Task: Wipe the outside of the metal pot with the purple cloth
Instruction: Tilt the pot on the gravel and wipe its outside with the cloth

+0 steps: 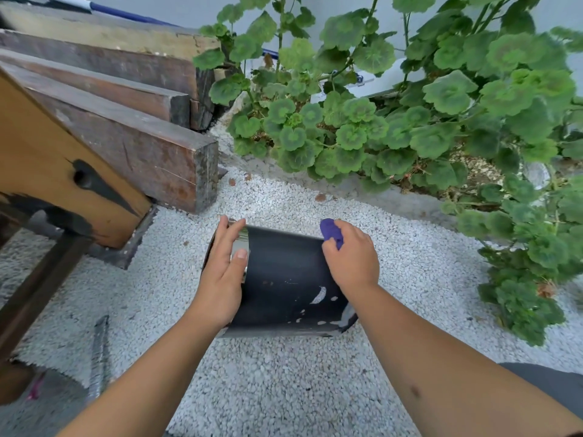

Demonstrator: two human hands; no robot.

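The metal pot (285,275) lies on its side on white gravel, low in the middle of the head view. Its wall is dark with chipped pale spots, and a shiny band runs around its left end. My left hand (224,269) grips that left end, fingers over the shiny rim. My right hand (351,255) presses on the pot's upper right side, closed around the bunched purple cloth (332,231), which sticks out above my fingers.
Heavy wooden beams (126,134) are stacked at the left, with a metal frame below them. A bed of green leafy plants (410,121) behind a concrete kerb fills the right and far side. White gravel (284,383) covers the ground. A grey bar (99,357) lies at lower left.
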